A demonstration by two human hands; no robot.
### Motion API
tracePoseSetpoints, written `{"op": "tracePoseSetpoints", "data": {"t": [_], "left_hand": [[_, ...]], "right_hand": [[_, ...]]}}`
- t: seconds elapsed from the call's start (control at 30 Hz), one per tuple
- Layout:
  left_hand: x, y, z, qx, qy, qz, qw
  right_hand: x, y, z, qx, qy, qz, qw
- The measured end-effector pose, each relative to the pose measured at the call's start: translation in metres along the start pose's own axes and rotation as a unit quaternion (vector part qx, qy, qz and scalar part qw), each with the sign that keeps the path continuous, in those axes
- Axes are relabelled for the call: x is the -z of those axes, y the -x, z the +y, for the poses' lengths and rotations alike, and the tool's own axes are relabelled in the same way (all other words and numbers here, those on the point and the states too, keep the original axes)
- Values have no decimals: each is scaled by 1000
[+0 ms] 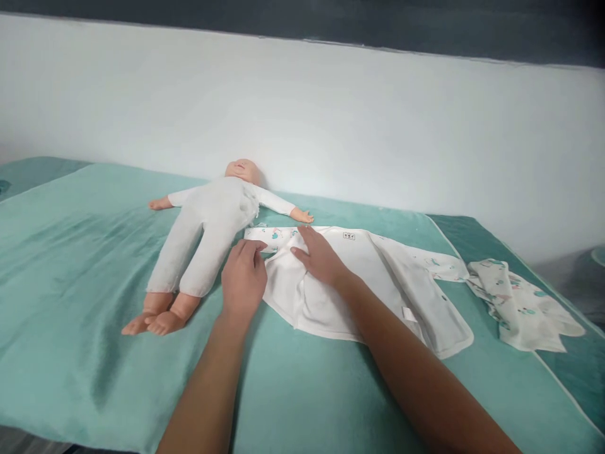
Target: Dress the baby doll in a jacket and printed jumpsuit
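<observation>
A white baby shirt (340, 284) with a printed pattern on its sleeves lies spread on the bed, its plain inner side showing. My left hand (244, 274) is at the shirt's left edge, fingers curled over the lower side of the left sleeve (278, 236); the fingertips are partly hidden. Flat on the shirt near the base of that sleeve rests my right hand (322, 257), fingers stretched out and thumb apart. Just left of the shirt, a baby doll (215, 202) with a white cloth body lies on its back, arms spread. One doll hand is close above the left sleeve.
Another printed baby garment (524, 306) lies crumpled at the right, by the end of the shirt's right sleeve. A green bedspread (61, 284) covers the bed. Behind the bed stands a white wall (331, 126), with a dark band above.
</observation>
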State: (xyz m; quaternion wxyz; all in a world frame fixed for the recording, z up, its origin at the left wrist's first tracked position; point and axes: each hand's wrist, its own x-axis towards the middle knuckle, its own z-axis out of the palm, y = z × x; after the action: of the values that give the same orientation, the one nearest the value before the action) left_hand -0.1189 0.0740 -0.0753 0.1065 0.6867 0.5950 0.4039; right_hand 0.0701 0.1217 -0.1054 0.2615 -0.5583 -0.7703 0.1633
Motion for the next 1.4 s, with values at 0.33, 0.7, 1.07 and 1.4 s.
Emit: {"op": "tracePoseSetpoints", "data": {"t": [0.33,0.7,1.07,1.4], "left_hand": [[-11,15,23,-66,39,-232,970],[15,64,14,-47,5,-232,971],[103,29,-21,59,-35,71,995],[109,-73,-124,275,236,-135,922]], "right_hand": [[6,30,8,-104,160,26,981],[16,159,-50,68,93,-83,990],[70,99,-84,-96,-227,-122,961],[-18,-155,-60,-139,-161,114,970]]}}
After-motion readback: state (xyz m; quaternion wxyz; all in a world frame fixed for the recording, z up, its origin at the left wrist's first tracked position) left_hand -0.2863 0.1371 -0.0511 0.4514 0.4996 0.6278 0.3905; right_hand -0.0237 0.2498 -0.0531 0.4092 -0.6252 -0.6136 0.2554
